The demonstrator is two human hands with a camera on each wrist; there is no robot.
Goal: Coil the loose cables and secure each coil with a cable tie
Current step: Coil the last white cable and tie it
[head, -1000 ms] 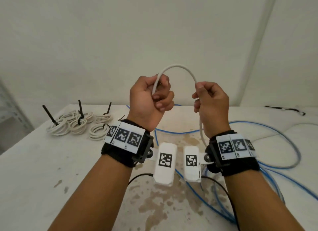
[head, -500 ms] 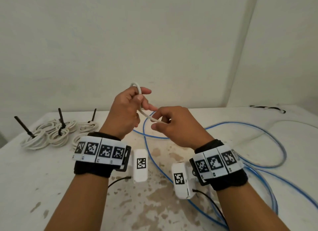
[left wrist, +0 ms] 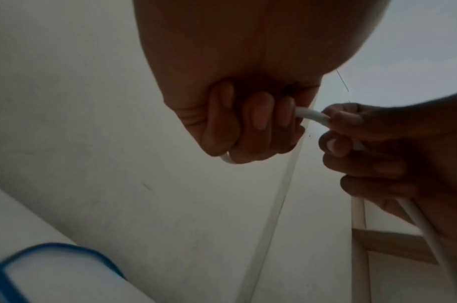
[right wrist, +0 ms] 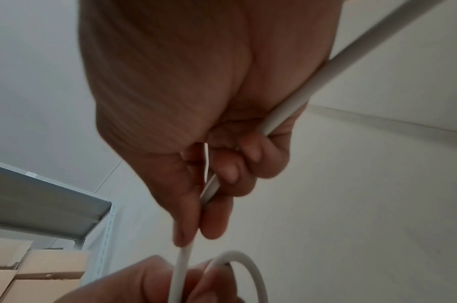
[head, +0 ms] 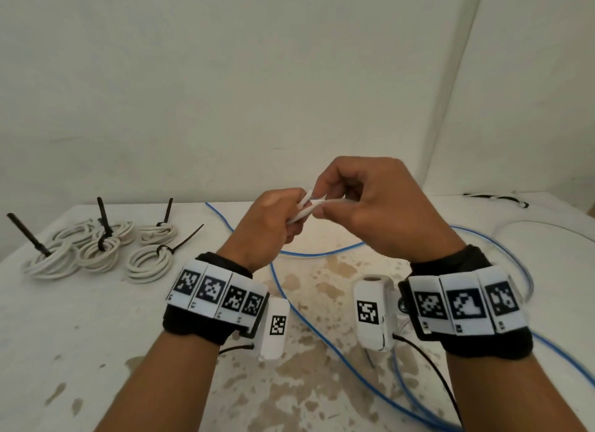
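While both hands, left hand and right hand, grip the thin white round cable, 4 tied white cable coils lie left; loose blue cable crosses the stained white tabletop.

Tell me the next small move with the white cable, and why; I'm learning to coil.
Probably feed another loop into the left hand: it grips only a small start of coil, while the right hand pinches the white cable, much of which trails loose.

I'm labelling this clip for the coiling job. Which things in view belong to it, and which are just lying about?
In the job:
- white cable, held in both hands: left, right
- tied white coils, already done
- loose blue cable, not yet coiled

Lying about:
- cardboard boxes
- grey shelf
- small black and white item at the far right of the table; too small to identify
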